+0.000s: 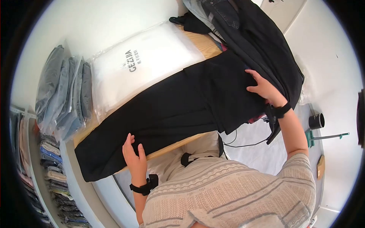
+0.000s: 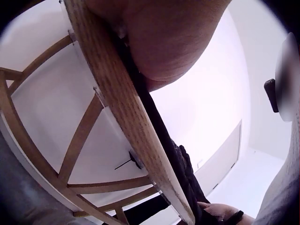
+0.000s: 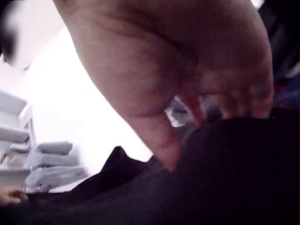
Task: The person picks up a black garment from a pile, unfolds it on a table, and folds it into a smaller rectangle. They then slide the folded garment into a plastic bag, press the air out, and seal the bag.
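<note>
A pair of black trousers (image 1: 163, 106) lies lengthwise over a wooden table, its narrow end to the left and its wider end to the right. My left hand (image 1: 134, 154) rests at the near edge of the trousers, fingers fairly straight and thumb apart. In the left wrist view that hand (image 2: 173, 37) is beside the wooden table edge (image 2: 122, 103). My right hand (image 1: 264, 88) is over the wider end, thumb and fingers spread. Its thumb and fingertips touch the black cloth (image 3: 225, 168) in the right wrist view; some fingertips are hidden there.
A stack of clear bags printed GEZIJIA (image 1: 148, 53) lies behind the trousers. Bagged folded jeans (image 1: 64, 91) stand at the left, above shelves of folded clothes (image 1: 57, 174). A heap of dark garments (image 1: 262, 41) hangs over the table's right end. A black cable (image 1: 247, 145) trails below.
</note>
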Motion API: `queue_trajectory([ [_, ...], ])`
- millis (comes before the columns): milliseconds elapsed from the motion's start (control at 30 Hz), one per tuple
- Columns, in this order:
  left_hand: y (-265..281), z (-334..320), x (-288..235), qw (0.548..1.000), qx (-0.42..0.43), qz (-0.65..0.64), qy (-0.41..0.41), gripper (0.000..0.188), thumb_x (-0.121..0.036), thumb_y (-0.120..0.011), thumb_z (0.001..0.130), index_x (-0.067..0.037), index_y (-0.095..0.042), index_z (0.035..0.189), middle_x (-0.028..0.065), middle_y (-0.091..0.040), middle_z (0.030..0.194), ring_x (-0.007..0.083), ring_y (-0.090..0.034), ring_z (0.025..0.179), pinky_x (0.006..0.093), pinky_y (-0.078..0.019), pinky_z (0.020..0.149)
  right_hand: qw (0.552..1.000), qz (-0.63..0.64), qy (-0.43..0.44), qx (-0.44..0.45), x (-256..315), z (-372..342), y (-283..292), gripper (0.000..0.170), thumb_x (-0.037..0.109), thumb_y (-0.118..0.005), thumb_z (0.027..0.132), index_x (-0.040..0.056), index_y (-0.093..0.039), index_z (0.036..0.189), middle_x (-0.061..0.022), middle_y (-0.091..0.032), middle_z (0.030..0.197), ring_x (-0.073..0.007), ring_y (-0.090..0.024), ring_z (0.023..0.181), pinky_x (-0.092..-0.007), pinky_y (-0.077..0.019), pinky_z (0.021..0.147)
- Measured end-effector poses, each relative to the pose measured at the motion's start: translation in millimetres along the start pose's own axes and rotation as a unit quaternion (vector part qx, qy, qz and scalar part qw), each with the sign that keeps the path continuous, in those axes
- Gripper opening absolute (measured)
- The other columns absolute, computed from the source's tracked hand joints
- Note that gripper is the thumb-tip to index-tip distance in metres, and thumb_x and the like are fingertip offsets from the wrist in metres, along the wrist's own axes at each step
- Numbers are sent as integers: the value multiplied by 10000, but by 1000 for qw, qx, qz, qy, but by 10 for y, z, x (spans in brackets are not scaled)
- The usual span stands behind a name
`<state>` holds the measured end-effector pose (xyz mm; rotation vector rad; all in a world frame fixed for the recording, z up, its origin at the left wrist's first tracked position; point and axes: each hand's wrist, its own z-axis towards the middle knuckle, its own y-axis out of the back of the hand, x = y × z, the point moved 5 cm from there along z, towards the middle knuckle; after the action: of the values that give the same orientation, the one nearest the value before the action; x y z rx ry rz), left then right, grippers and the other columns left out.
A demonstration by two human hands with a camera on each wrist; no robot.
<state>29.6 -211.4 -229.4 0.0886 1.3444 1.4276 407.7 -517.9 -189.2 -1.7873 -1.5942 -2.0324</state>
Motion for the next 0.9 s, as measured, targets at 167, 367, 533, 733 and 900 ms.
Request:
queue_trajectory([
  [167, -1, 0, -4, 1000, -3, -1, 2, 481, -27, -559, 856, -3, -455, 1325, 155, -573, 1173, 291, -533, 1080, 401, -397, 971, 947, -254, 163, -114, 530, -46, -348, 412, 163, -672, 809, 21, -578, 1184, -176, -587, 1130, -345, -520, 1114, -377, -415, 975],
  [367, 9, -5, -5, 1000, 5, 8, 3, 489, -19, -562, 848, -2, -453, 1325, 156, -571, 1185, 291, -533, 1086, 403, -398, 972, 976, -193, 101, 28, 869, 270, -952, 380, 337, -617, 893, -21, -547, 1000, -209, -647, 853, -377, -632, 848, -411, -494, 740],
  [533, 19, -9, -9, 1000, -2, 5, -5, 485, -22, -562, 851, 1, -455, 1323, 159, -572, 1178, 296, -535, 1080, 405, -401, 968, 950, -294, 93, 44, 990, 535, -1158, 321, 273, -585, 887, -44, -555, 924, -233, -648, 867, -390, -633, 862, -435, -509, 761],
  [733, 35, -5, 0, 1000, -1, -3, -12, 481, -20, -563, 851, 12, -455, 1319, 163, -578, 1163, 302, -538, 1070, 408, -407, 957, 916, -375, 102, 99, 950, 631, -1208, 218, 156, -510, 841, -45, -594, 829, -247, -643, 800, -409, -636, 797, -456, -514, 734],
  [900, 44, -3, -6, 1000, -4, -9, -17, 484, -16, -566, 848, 13, -456, 1318, 164, -585, 1153, 308, -544, 1056, 408, -414, 947, 931, -317, 180, -30, 1109, 612, -1047, 207, 166, -527, 849, -37, -563, 830, -249, -641, 751, -414, -643, 733, -477, -523, 681],
])
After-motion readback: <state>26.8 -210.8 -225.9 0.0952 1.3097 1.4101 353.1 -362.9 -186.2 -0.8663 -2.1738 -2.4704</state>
